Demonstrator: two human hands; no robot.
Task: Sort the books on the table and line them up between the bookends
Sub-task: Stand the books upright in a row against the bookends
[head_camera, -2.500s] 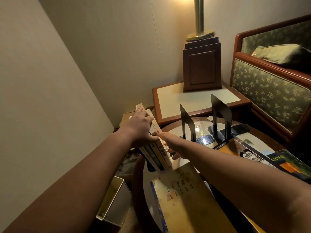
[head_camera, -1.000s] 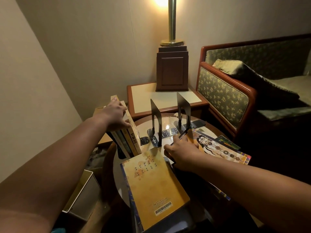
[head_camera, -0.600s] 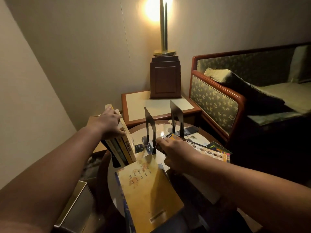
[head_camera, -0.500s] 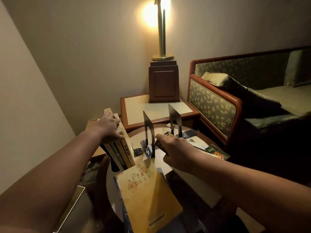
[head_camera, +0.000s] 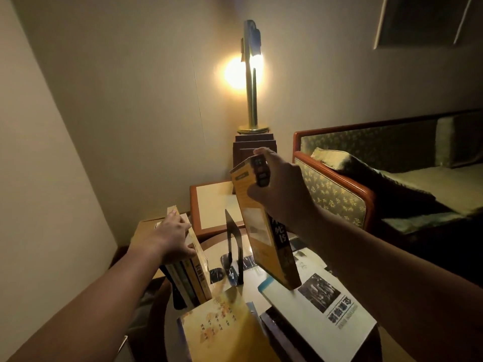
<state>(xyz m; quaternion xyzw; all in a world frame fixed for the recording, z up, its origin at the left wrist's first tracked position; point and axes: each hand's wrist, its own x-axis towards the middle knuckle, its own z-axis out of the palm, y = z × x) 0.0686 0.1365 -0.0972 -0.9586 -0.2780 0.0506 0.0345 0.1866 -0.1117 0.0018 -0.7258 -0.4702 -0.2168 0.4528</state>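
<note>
The right hand [head_camera: 281, 190] grips a yellow book [head_camera: 264, 236] by its upper end, fingers wrapped over the dark spine and thumb pressed on the cover. The book is held clear of the table [head_camera: 213, 240], tilted, with its lower corner hanging just above a white-covered book [head_camera: 317, 307] that lies flat and bears a dark photograph. The left hand [head_camera: 171, 237] clasps the tops of the standing books [head_camera: 190, 273], fingers curled over their upper edges and thumb against the outermost cover. This short row leans to the left at the left edge of the round table. Just to its right one black bookend [head_camera: 233, 246] stands upright on the glossy tabletop, apart from the row and close beside the lifted book. Whether a second bookend stands behind the raised book I cannot tell. A large yellow-covered book [head_camera: 222, 331] lies flat at the near edge, its corner touching the foot of the leaning row, and a dark book [head_camera: 283, 335] lies partly under the white one. Beyond the table are a square side table [head_camera: 211, 205], a lit brass lamp [head_camera: 251, 82] on a wooden base, and a patterned sofa [head_camera: 337, 197] with a wooden frame to the right.
</note>
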